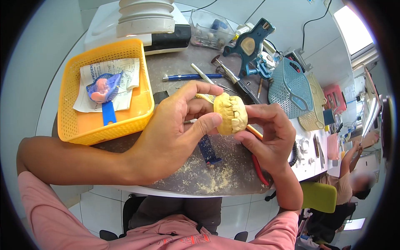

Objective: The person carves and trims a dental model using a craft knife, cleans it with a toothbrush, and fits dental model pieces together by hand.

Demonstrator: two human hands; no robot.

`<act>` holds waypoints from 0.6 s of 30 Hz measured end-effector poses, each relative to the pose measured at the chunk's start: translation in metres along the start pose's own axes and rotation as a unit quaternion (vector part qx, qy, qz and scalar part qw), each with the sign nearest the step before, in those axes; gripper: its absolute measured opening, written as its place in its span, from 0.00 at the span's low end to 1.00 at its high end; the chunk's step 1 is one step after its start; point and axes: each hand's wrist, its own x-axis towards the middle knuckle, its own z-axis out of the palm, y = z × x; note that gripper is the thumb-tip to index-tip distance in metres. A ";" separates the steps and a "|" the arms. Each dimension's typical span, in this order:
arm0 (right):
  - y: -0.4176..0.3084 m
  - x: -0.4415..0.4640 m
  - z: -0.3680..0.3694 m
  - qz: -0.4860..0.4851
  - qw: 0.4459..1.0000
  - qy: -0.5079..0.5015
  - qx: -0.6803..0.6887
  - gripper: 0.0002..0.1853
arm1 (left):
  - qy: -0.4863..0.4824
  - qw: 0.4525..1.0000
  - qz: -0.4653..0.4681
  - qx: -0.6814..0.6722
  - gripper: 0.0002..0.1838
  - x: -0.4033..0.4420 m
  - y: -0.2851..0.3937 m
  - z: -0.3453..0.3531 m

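Observation:
A pale yellow dental cast (228,114) with teeth showing is held up over the middle of the bench, between both hands. My left hand (183,118) grips its left side, with the thumb on the front and the fingers behind. The thumb and fingertips of my right hand (266,133) are pressed on its right side. Beneath the cast a dark blue strip-like piece (207,151) lies on the bench, beside scattered pale yellow crumbs (216,179). Part of a red handle (259,170) shows below my right hand.
A yellow basket (64,104) with papers and a blue impression tray (108,112) stands left. Pens (183,77), a teal articulator (248,46) and a clear box (211,29) lie behind. A blue basket (287,89) stands right. Another person (343,179) is at far right.

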 end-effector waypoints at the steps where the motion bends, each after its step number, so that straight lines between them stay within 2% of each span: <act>1: 0.000 0.001 0.000 -0.009 1.000 -0.001 -0.009 0.24 | -0.001 1.000 0.004 -0.002 0.21 0.000 0.000 0.000; 11: -0.003 0.002 0.000 0.049 0.999 -0.014 -0.006 0.23 | -0.007 1.000 -0.008 -0.003 0.18 0.002 -0.001 0.001; 17: -0.005 0.004 -0.001 0.040 0.999 -0.003 -0.022 0.22 | -0.021 0.997 -0.026 0.066 0.20 0.000 -0.007 0.001; 18: -0.005 0.004 -0.001 0.036 0.999 -0.004 -0.024 0.22 | 0.001 0.997 0.010 0.079 0.21 0.000 -0.011 0.003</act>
